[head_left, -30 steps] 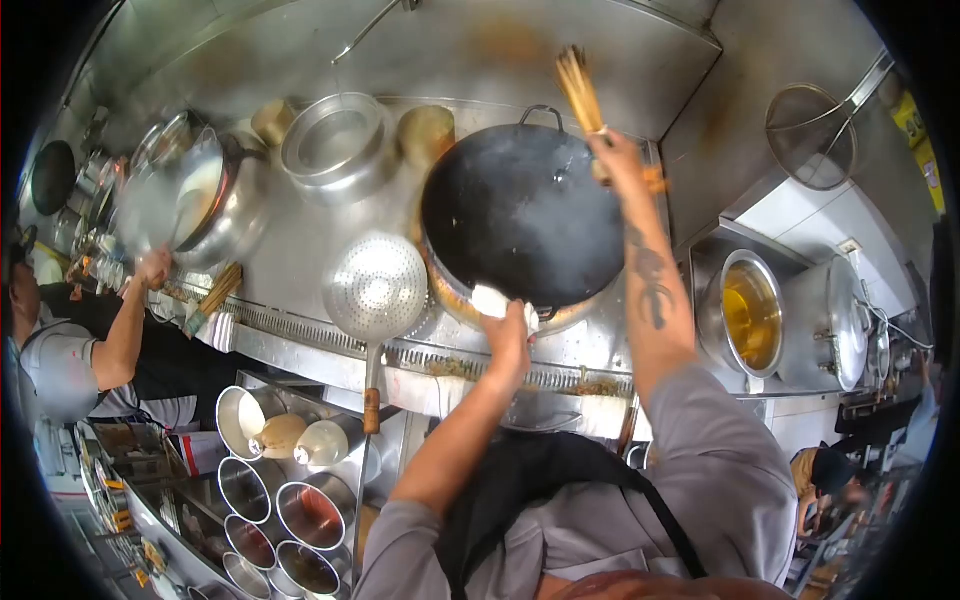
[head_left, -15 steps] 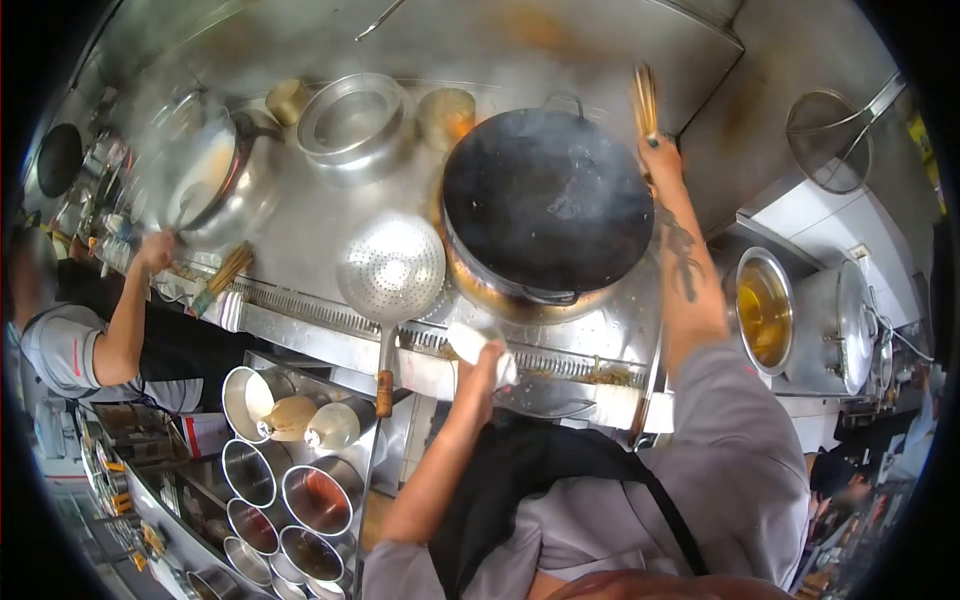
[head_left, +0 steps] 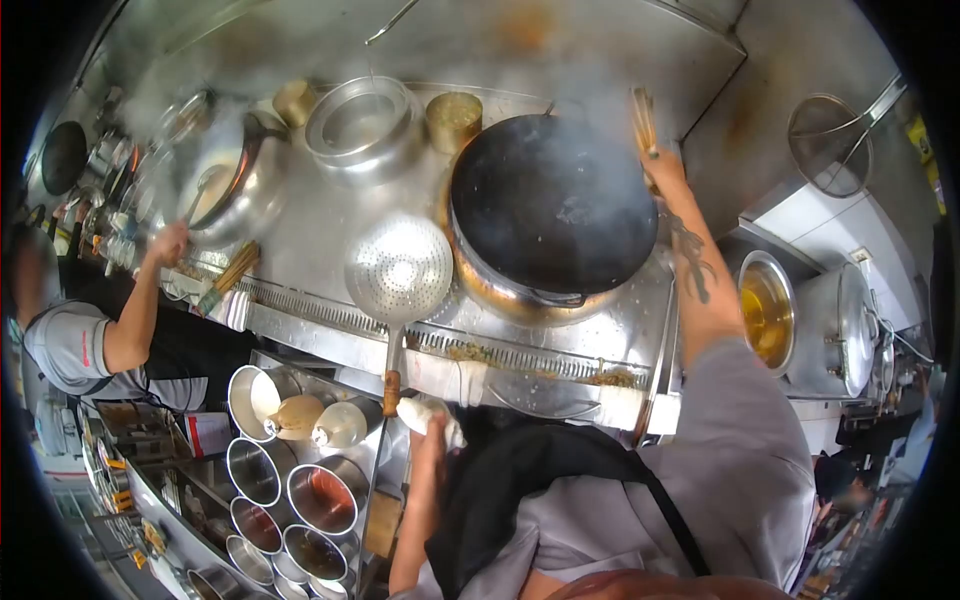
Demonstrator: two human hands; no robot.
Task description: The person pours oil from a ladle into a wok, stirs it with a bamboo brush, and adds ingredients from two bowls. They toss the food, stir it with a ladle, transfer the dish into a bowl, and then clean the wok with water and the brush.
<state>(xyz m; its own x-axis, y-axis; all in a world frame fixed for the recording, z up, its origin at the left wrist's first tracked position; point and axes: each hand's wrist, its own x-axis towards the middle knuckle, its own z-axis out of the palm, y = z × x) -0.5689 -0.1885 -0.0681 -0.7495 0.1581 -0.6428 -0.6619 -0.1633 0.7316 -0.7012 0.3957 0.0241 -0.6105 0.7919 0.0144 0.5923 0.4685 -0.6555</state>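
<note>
My right hand (head_left: 664,174) is wrapped round a bamboo wok brush (head_left: 645,120), its splints pointing up, beside the right rim of a large black wok (head_left: 550,215). The wok sits on the range and smokes; a little wetness shows on its bottom. Low in the middle, my left hand (head_left: 431,440) is closed on a folded white cloth (head_left: 432,420). Just left of that cloth is the wooden handle end of a perforated skimmer (head_left: 400,268), which lies bowl-up across the range's front edge.
Metal pots (head_left: 323,495) with sauces and two squeeze bottles (head_left: 340,426) stand at lower left. At the left, a co-worker's hand (head_left: 168,243) holds a ladle over another wok. A bowl of yellow liquid (head_left: 766,312) is at right. A strainer (head_left: 830,145) hangs upper right.
My left hand has drawn back with the cloth, down and left toward the skimmer's handle end. The right hand and brush sit slightly lower. More smoke hangs over the wok.
</note>
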